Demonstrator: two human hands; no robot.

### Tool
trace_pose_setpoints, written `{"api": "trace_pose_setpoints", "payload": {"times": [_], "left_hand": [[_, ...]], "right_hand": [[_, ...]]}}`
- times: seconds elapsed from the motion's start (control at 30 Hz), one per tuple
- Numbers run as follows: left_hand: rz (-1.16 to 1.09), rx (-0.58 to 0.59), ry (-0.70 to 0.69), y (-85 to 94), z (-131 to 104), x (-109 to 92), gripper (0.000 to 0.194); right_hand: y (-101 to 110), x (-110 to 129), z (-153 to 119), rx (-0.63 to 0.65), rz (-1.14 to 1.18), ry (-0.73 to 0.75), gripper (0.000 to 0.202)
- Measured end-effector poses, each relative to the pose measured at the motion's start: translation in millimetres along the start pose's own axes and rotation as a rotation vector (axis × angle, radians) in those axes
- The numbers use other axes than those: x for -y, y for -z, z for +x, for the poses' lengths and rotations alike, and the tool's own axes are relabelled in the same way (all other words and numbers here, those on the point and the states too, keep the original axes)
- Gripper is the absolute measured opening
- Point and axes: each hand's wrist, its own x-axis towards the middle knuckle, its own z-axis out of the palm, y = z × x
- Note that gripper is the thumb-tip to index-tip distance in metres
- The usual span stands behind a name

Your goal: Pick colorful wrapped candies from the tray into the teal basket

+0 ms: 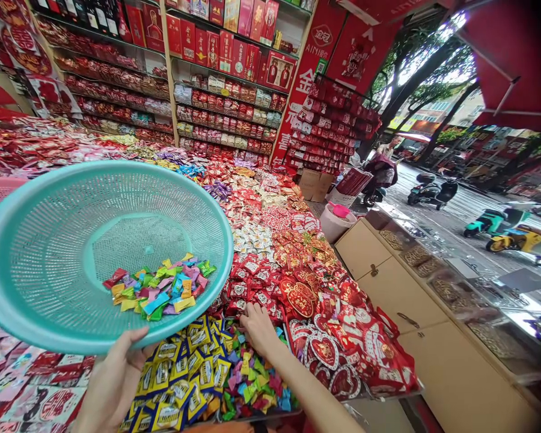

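My left hand (119,376) grips the near rim of a large turquoise plastic basket (72,198), thumb over the edge, and holds it tilted above the display. In the bottom of the basket lies a small heap of bright twist-wrapped candies (162,288). My right hand (258,325) is down on the red-wrapped candies (252,276), to the right of the basket; its fingers are curled, and their tips are hidden among the wrappers. Below my right wrist are loose multicoloured candies (252,379). Yellow-and-blue packets (175,367) lie between my two arms.
Red heart-shaped decorations (329,355) lie to the right of my right arm. Beyond stands a beige cabinet (415,313) with trays on top. Stocked shelves (229,72) line the back. A white bucket (336,222) with a pink scoop stands by the street, where scooters (433,191) are parked.
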Motion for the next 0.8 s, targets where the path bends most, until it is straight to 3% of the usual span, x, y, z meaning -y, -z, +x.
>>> {"api": "trace_pose_setpoints", "payload": {"times": [0.4,0.5,0.6,0.7,0.8], "left_hand": [[0.008,-0.018,0.042,-3.3,1,2,0.036],[0.011,-0.023,0.058,-4.8,1,6,0.034],[0.018,-0.024,0.114,-6.6,0,10,0.027],[0.016,-0.018,0.124,-9.9,-3,13,0.020],[0.008,-0.016,0.128,-13.0,-8,18,0.021]], "right_hand": [[15,-3,-18,-0.069,0.145,-0.105,0.012],[37,2,-25,-0.172,0.280,-0.126,0.009],[73,13,-29,-0.280,0.428,-0.125,0.008],[105,25,-24,-0.352,0.532,-0.086,0.005],[120,32,-11,-0.388,0.551,-0.058,0.002]]}}
